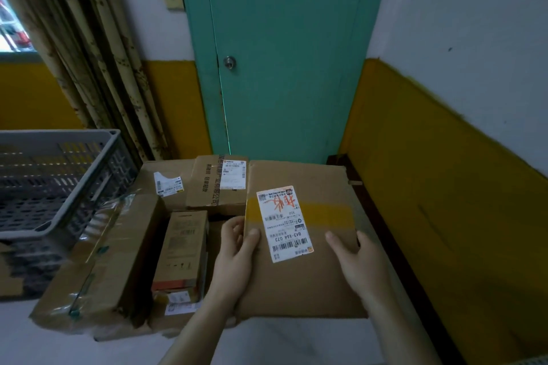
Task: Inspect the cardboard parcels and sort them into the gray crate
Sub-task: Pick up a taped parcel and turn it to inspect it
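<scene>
Both hands, the left hand [237,249] and right hand [357,258], gripped the flat labelled parcel [302,275] by its sides, while the gray crate [59,175] sat well off to the left.

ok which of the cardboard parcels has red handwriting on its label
The large flat parcel held in both hands, at the right of the pile. Its white label carries red scrawl; the other parcels' labels show only print.

Both forearms bare, no sleeves; left hand [234,261] and right hand [360,267] ungloved
</scene>
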`<state>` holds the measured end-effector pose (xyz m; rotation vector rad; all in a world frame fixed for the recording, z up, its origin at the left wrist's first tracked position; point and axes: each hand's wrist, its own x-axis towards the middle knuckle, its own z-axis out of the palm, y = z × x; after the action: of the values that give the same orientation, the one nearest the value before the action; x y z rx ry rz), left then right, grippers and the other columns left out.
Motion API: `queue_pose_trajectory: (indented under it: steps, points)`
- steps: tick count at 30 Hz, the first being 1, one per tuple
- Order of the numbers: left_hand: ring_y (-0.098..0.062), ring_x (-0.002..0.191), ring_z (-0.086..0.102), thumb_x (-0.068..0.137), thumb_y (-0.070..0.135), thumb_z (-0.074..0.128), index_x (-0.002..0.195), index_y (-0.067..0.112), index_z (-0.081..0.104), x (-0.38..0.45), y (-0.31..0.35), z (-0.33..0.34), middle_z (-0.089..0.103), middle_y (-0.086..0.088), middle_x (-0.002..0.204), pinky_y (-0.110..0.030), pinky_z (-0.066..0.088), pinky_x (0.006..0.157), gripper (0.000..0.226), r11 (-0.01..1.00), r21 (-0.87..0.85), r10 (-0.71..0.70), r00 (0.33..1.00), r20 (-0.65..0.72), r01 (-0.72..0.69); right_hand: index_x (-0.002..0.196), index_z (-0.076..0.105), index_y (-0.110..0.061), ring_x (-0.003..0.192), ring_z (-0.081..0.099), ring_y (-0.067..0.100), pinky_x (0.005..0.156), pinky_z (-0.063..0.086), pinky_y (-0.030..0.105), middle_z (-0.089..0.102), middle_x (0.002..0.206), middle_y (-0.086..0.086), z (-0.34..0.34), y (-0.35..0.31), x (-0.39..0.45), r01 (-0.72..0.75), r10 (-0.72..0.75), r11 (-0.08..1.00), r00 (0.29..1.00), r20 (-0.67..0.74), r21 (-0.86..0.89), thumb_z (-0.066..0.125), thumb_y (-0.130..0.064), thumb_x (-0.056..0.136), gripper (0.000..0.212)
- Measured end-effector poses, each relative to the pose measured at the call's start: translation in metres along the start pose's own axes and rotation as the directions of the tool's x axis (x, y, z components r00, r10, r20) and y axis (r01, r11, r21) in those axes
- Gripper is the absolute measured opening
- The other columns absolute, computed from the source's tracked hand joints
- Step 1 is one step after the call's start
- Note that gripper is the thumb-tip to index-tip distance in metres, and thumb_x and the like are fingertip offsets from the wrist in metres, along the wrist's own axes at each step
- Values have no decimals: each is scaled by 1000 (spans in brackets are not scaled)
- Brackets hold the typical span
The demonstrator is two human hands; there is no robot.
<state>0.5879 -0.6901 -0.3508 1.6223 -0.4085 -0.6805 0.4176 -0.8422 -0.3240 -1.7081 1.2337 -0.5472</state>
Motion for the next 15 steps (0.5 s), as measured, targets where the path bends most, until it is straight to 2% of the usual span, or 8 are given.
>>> queue_pose_trajectory:
  steps: [2, 4, 6, 8, 10, 12, 14, 15]
  points:
    - [-9, 104, 73, 99, 45, 62, 136, 42, 36, -1, 6, -3, 64, 12, 131, -30, 61, 81, 45, 999, -41, -21, 998, 66, 24, 113, 64, -25, 88, 65, 7, 63, 49, 22, 69, 100, -13, -1, -8, -5, 28, -28, 1000, 999, -23, 4, 69, -53, 90, 36]
    - [-4, 98, 74, 98, 47, 62, 129, 50, 35, -3, 12, -7, 65, 13, 126, -24, 62, 71, 40, 999, -36, -29, 996, 83, 32, 111, 65, -29, 85, 64, 3, 61, 47, 20, 69, 97, -17, -1, -17, -9, 54, -53, 998, 998, -36, 18, 70, -54, 88, 34]
    - [-10, 100, 75, 97, 51, 62, 121, 60, 38, -3, 18, -13, 68, 14, 123, -36, 64, 81, 35, 999, -37, -36, 997, 66, 38, 107, 66, -30, 84, 65, 1, 60, 47, 20, 70, 93, -18, -2, -24, -11, 67, -66, 997, 997, -30, 46, 71, -55, 87, 33]
    - [-15, 102, 76, 94, 56, 66, 127, 60, 42, -3, 27, -18, 72, 14, 120, -47, 62, 88, 41, 999, -22, -39, 996, 82, 41, 105, 67, -29, 85, 67, 3, 62, 49, 22, 72, 93, -17, -1, -29, -14, 82, -81, 995, 996, -28, 62, 70, -58, 86, 34]
    - [-14, 99, 77, 85, 61, 73, 132, 58, 48, -4, 35, -23, 76, 16, 115, -47, 63, 86, 53, 1000, -7, -23, 993, 118, 24, 105, 67, -31, 87, 68, 4, 63, 50, 23, 72, 92, -17, -1, -34, -15, 94, -92, 991, 995, -28, 93, 67, -60, 87, 34]
    - [-12, 99, 77, 81, 59, 78, 127, 63, 50, -7, 44, -27, 76, 19, 113, -43, 64, 83, 54, 1000, -5, 3, 989, 151, -3, 105, 67, -36, 88, 67, 2, 63, 49, 21, 73, 87, -23, -4, -38, -16, 79, -81, 984, 997, 5, 158, 63, -60, 89, 30]
    - [-12, 100, 77, 85, 49, 80, 130, 63, 47, -8, 51, -36, 76, 19, 114, -36, 65, 77, 57, 1000, -17, 13, 982, 189, -10, 112, 66, -42, 93, 68, 3, 70, 53, 24, 72, 90, -31, -7, -42, -16, 35, -64, 967, 992, 111, 252, 63, -55, 93, 23]
    - [-13, 100, 77, 86, 43, 81, 135, 60, 45, -8, 53, -41, 76, 17, 115, -34, 65, 76, 63, 1000, -19, 4, 977, 213, 0, 117, 65, -43, 98, 69, 6, 77, 57, 30, 73, 96, -30, -9, -43, -17, 6, -61, 955, 982, 177, 295, 65, -50, 94, 24]
